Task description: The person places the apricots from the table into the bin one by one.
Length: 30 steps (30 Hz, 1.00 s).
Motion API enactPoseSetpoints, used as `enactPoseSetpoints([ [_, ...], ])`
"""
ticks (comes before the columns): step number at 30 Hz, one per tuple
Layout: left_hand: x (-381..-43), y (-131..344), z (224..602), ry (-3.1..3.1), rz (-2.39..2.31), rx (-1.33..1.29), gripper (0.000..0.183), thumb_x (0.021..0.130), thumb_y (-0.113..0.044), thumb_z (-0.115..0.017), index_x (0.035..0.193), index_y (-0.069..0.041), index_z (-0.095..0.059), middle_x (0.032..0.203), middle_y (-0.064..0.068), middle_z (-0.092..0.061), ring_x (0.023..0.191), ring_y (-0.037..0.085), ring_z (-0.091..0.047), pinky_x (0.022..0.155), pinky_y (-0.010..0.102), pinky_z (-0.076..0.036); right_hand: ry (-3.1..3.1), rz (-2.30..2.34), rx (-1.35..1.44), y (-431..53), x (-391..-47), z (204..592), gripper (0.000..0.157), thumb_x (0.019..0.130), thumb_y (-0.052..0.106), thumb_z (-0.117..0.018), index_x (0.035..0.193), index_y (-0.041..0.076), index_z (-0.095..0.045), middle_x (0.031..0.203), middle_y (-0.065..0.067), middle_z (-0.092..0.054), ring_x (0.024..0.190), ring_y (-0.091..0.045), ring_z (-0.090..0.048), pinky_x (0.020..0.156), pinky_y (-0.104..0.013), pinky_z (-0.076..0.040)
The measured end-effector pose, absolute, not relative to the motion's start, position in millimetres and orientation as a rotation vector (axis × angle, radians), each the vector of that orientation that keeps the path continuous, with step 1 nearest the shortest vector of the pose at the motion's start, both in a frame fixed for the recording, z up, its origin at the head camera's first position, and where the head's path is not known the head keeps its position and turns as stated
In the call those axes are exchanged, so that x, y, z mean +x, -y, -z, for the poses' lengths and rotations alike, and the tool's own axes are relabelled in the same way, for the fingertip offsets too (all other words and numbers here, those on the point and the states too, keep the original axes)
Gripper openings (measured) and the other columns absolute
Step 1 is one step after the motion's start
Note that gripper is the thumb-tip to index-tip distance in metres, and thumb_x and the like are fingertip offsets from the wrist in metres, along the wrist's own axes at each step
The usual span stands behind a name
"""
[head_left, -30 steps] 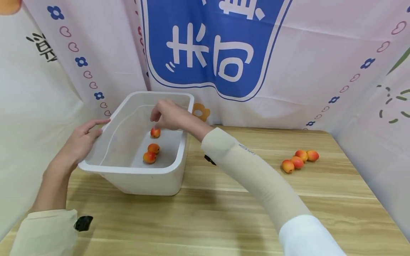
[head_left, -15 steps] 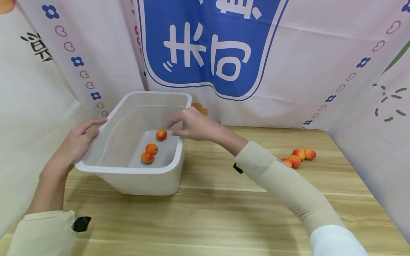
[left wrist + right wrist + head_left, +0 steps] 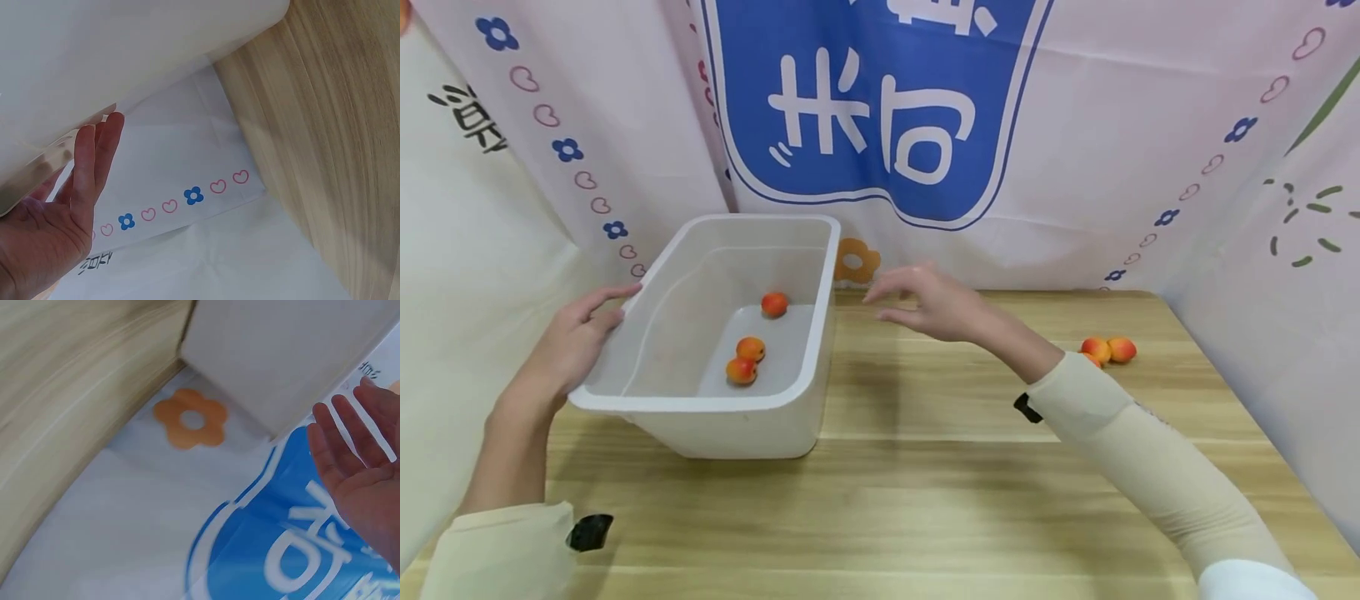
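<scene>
My left hand (image 3: pixel 568 346) rests at the left rim of a white plastic bin (image 3: pixel 700 404), its fingers nearly straight and touching the edge. In the left wrist view, the left hand (image 3: pixel 59 212) reaches along the bin's outer side. Three small orange-red fruits like apricots lie inside: one fruit (image 3: pixel 774 304) near the back, with another (image 3: pixel 750 349) touching a third (image 3: pixel 742 371) farther forward. Right of the bin my right hand (image 3: pixel 932 304) hovers over the table with nothing in it. Its fingers are spread loosely in the right wrist view, near the bin's outer wall (image 3: pixel 281 356).
More such fruits (image 3: pixel 1108 349) sit together on the right of the wooden table (image 3: pixel 925 500), partly hidden by the right sleeve (image 3: pixel 1120 417). Printed white cloth (image 3: pixel 1075 167) hangs behind and along both sides of the table.
My right hand has come out of the bin and moved right, past its rim, leaving the rear apricot-like fruit inside. My left hand has stayed at the left rim.
</scene>
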<state>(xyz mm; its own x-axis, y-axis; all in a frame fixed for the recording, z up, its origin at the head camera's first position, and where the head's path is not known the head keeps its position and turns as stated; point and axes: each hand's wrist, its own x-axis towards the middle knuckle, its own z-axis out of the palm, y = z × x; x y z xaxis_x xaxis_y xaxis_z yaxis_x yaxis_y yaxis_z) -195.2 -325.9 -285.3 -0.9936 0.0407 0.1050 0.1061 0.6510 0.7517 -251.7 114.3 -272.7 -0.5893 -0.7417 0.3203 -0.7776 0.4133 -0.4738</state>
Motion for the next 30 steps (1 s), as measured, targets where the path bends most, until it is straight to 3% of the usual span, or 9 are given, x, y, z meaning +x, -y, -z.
enactPoseSetpoints([
  [10,-195.2,327.0,287.5,2.781,1.295,-0.128,0.05,0.112,-0.02,-0.031,0.159,-0.002,-0.034,0.137,0.042,-0.045,0.072,0.0,-0.061,0.057,0.029,-0.058,2.764,-1.003,1.122,-180.7,-259.5,289.4,0.021,0.094,0.0,-0.073,0.115,-0.004,-0.075,0.118,-0.019,-0.074,0.112,-0.036,-0.067,0.093,-0.05,-0.058],
  [23,-197.9,326.0,286.7,2.804,1.283,-0.133,0.051,0.112,-0.02,-0.03,0.159,-0.001,-0.032,0.142,0.044,-0.04,0.074,-0.002,-0.059,0.058,0.028,-0.057,2.885,-0.968,0.793,-281.4,-258.0,306.7,0.021,0.096,0.001,-0.071,0.115,-0.007,-0.074,0.111,-0.021,-0.075,0.101,-0.036,-0.071,0.091,-0.053,-0.059],
  [30,-198.8,329.0,289.0,2.804,1.317,-0.132,0.051,0.113,-0.023,-0.029,0.161,-0.005,-0.032,0.143,0.041,-0.041,0.075,0.0,-0.062,0.059,0.032,-0.059,2.968,-0.901,0.673,-326.8,-262.7,327.6,0.024,0.096,0.002,-0.071,0.116,-0.012,-0.07,0.113,-0.028,-0.072,0.104,-0.046,-0.07,0.092,-0.057,-0.056],
])
